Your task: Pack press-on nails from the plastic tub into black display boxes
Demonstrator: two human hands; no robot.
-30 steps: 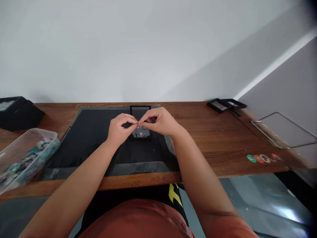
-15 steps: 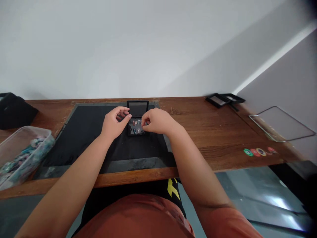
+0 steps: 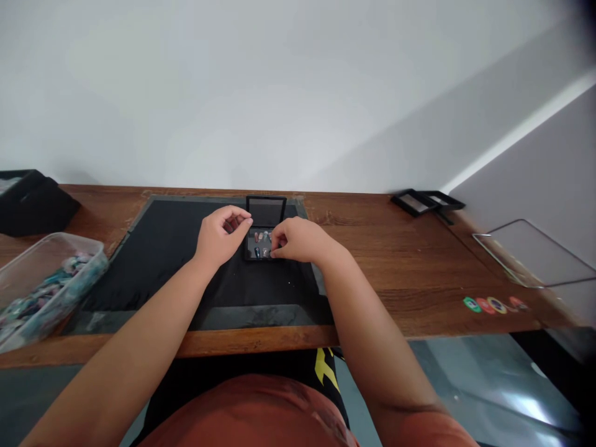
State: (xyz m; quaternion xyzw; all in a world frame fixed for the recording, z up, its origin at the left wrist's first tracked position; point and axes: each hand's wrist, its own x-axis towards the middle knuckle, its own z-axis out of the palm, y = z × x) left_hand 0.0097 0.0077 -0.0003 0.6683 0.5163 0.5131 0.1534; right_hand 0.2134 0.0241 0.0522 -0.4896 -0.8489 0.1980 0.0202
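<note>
A small black case (image 3: 266,258) with a raised, windowed lid (image 3: 266,212) stands on the dark mat (image 3: 162,261). Inside it lie several small glossy pieces that look like press-on nails (image 3: 257,251), set in two rows. My right hand (image 3: 300,239) reaches over the case's right side, fingers closed in a pinch low at its right end; what they grip, if anything, is hidden. At the left edge of the lid, my left hand (image 3: 221,234) has its thumb and fingertips brought together. Anything between them is too small to make out.
At the left, a clear plastic tub (image 3: 95,248) holds many small colourful pieces, with a black box (image 3: 40,202) behind it. Further right on the wooden table (image 3: 372,267) are black cases (image 3: 414,202), round stickers (image 3: 497,305) and a thin metal frame (image 3: 521,220).
The left thumb and fingertips have closed from apart to touching. My right fingertips have moved down toward the case's lower right corner. The whole view has shifted slightly.
</note>
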